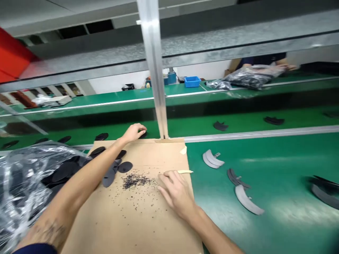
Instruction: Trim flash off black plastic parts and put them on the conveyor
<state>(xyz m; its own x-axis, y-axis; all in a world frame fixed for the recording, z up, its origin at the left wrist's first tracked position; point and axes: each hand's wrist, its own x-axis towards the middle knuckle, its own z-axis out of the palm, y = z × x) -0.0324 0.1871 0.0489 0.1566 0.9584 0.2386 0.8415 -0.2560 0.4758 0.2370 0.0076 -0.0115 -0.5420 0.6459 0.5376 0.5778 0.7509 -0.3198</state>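
Black oval pads (125, 167) lie on cardboard (164, 155), right hand (176, 192) beside dark crumbs (135, 181).

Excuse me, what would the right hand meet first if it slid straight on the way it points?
The right hand would likely meet the dark crumbs on the cardboard sheet first, though depth is unclear.
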